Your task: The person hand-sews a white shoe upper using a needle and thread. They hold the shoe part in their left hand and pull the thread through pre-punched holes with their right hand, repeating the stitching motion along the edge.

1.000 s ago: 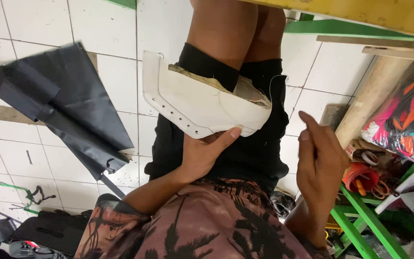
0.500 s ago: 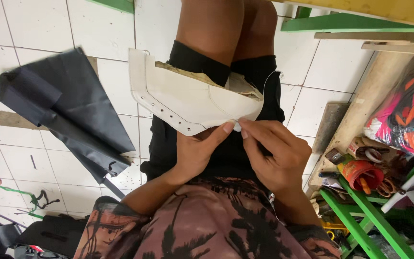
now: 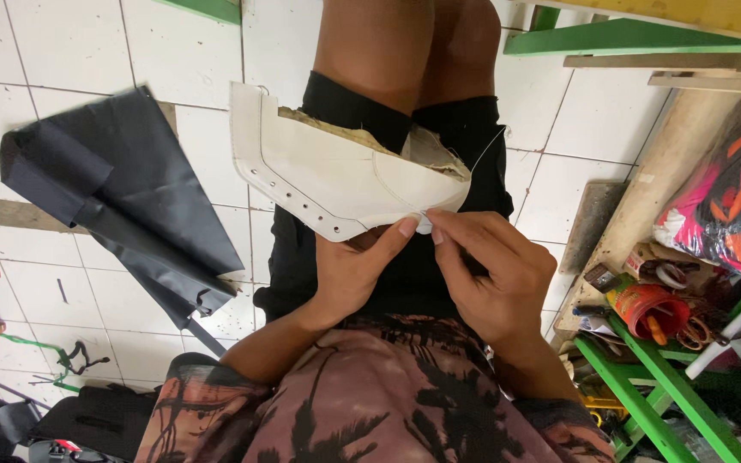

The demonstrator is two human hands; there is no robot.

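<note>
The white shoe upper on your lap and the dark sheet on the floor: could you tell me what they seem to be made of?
White shoe upper: probably synthetic or real leather, smooth matte face, with punched eyelet holes, stitch lines and a frayed tan fabric backing. The left hand and right hand pinch its lower edge. Dark sheet: likely faux leather or coated fabric, soft sheen, holding broad folds.

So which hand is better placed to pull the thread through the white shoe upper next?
Probably the right hand: its fingertips pinch at the lower edge of the white shoe upper, where a thin thread runs off. The left hand supports the piece from beneath, thumb on its edge.
</note>
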